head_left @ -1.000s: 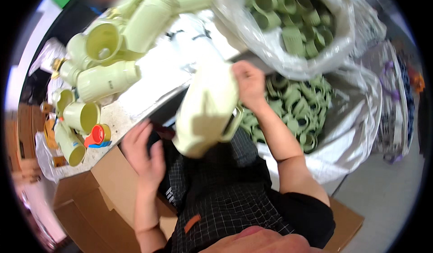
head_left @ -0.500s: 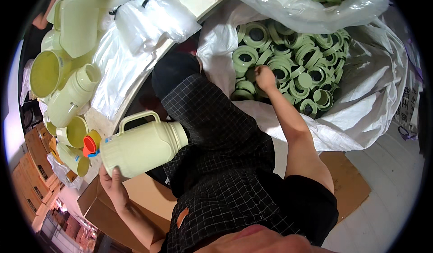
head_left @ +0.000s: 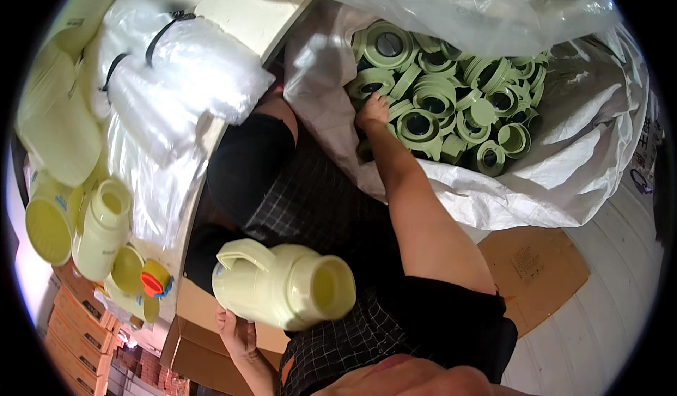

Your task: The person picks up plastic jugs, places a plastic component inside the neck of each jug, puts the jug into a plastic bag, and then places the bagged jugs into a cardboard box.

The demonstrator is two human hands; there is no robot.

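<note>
My left hand [head_left: 238, 331] grips a pale yellow-green thermos jug [head_left: 278, 283] near its base. The jug lies tilted over my lap, its round open mouth turned to the right and its loop handle on the upper side. Farther off, my right hand [head_left: 373, 112] reaches into a big white woven sack [head_left: 321, 78] full of green jug lids [head_left: 417, 124] with dark centres. Its fingers are curled down among the lids at the sack's left part. Whatever they hold is hidden.
At left, a white table [head_left: 243, 1] bears clear plastic bags [head_left: 190, 68] and several more pale jugs [head_left: 103, 230]. A red-and-yellow tape roll [head_left: 155, 278] lies by its edge. Below is an open cardboard box [head_left: 194, 350]; flat cardboard [head_left: 539, 276] lies on the floor at right.
The jug has come right and nearer to me, turning so its mouth faces me more. My right hand has shifted left among the lids. The whole view has swung too.
</note>
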